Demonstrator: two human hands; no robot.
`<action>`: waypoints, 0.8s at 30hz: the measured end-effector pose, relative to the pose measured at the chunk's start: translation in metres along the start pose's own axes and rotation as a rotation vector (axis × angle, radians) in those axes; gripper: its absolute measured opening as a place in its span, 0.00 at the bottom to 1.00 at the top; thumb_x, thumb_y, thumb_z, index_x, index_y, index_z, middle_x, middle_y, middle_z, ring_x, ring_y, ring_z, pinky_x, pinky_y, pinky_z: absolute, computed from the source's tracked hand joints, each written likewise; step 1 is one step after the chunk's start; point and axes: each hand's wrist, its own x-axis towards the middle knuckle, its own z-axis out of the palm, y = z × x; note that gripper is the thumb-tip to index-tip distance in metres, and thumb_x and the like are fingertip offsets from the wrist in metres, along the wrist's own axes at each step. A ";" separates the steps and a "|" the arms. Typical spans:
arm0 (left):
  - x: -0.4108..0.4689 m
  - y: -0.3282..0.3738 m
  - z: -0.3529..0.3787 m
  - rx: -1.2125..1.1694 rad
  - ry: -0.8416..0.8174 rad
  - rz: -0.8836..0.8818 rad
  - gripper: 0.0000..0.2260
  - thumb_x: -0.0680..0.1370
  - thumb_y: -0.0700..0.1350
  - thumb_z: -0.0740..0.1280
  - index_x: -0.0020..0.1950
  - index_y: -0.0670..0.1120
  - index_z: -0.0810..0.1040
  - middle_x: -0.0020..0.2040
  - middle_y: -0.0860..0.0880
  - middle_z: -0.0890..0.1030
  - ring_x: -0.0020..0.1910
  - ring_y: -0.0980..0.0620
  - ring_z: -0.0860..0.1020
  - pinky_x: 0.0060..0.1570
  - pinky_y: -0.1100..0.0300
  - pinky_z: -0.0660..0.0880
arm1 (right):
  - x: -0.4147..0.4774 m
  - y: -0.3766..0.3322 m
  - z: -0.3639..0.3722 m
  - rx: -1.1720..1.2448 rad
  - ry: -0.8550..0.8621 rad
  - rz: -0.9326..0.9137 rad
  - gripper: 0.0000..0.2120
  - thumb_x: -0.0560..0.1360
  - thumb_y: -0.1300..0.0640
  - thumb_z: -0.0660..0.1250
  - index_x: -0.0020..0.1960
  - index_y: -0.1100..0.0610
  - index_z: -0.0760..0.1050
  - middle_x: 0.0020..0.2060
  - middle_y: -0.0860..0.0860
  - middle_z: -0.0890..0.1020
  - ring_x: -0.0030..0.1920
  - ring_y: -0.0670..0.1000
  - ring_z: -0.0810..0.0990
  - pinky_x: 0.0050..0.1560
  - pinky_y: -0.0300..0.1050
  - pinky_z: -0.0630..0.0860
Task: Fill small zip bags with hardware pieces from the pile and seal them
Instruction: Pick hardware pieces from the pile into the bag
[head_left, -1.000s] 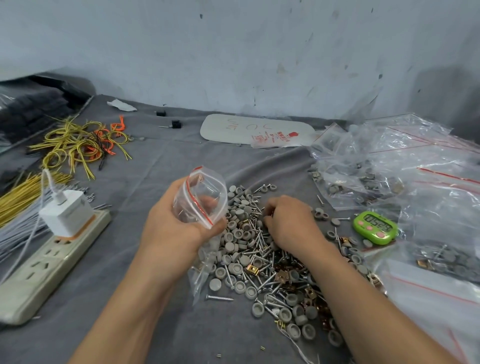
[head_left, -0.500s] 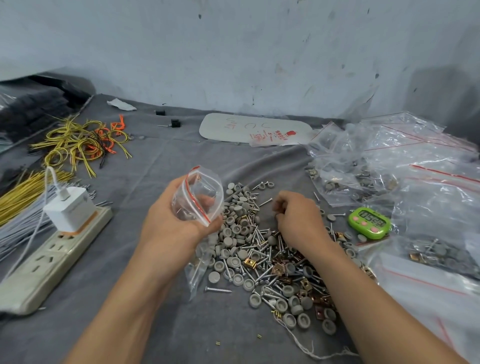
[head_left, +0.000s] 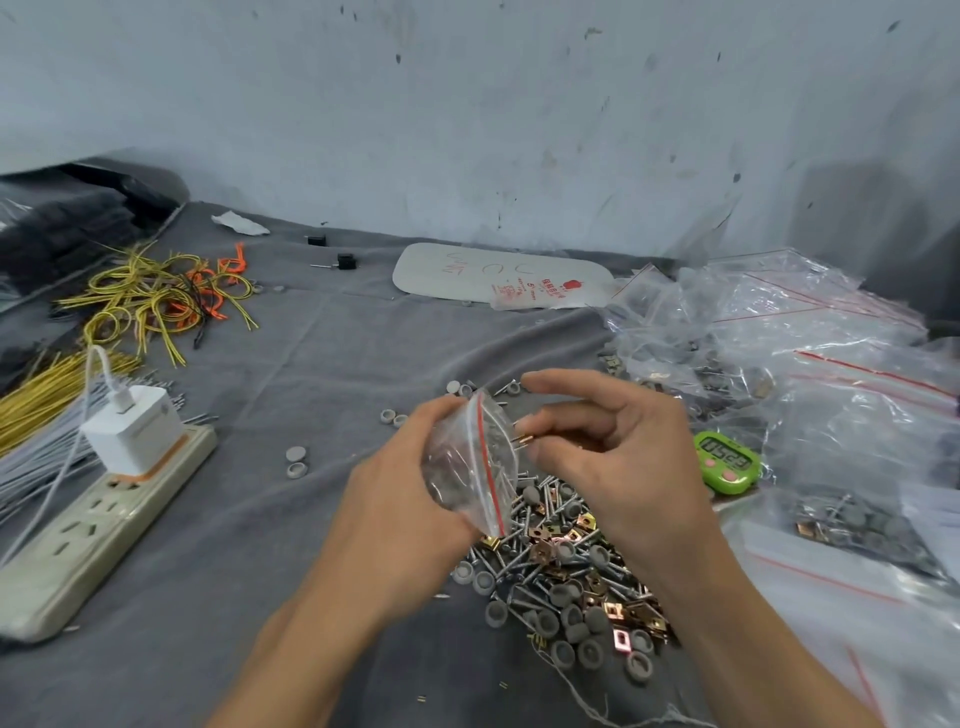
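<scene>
My left hand (head_left: 400, 499) grips a small clear zip bag (head_left: 467, 462) with a red seal line, its mouth turned to the right. My right hand (head_left: 618, 467) hovers just right of the bag mouth and pinches a small copper-coloured hardware piece (head_left: 524, 440) at the opening. Below both hands lies the pile (head_left: 566, 571) of screws, grey caps and brass clips on the grey cloth.
A white power strip (head_left: 98, 525) with a charger stands at the left, beside yellow and orange wires (head_left: 156, 296). A green timer (head_left: 727, 460) sits right of my hand. Clear bags (head_left: 810, 364), some filled, heap at the right. A white card (head_left: 498, 275) lies near the wall.
My right hand has lifted off the pile with a piece and come up to the bag mouth. My left hand has turned the bag's opening toward it and shifted right.
</scene>
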 end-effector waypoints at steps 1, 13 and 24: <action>0.000 0.001 0.002 0.003 -0.005 0.005 0.36 0.64 0.49 0.79 0.67 0.69 0.70 0.49 0.64 0.83 0.46 0.69 0.79 0.38 0.76 0.71 | -0.001 -0.002 0.001 -0.016 0.001 -0.020 0.26 0.67 0.74 0.76 0.53 0.46 0.85 0.39 0.48 0.88 0.40 0.47 0.87 0.40 0.37 0.81; 0.005 0.003 -0.004 -0.299 0.001 -0.041 0.30 0.61 0.46 0.79 0.61 0.64 0.79 0.50 0.57 0.86 0.47 0.59 0.85 0.45 0.62 0.81 | 0.009 0.003 -0.029 -0.130 0.169 0.035 0.16 0.70 0.68 0.77 0.46 0.47 0.86 0.39 0.43 0.88 0.42 0.44 0.87 0.47 0.40 0.84; 0.011 -0.001 -0.017 -0.477 0.050 -0.113 0.32 0.69 0.27 0.75 0.58 0.63 0.81 0.43 0.58 0.84 0.42 0.63 0.82 0.37 0.72 0.76 | 0.010 0.035 -0.056 -0.578 0.161 0.199 0.11 0.74 0.60 0.77 0.44 0.42 0.86 0.35 0.36 0.85 0.38 0.34 0.83 0.43 0.32 0.79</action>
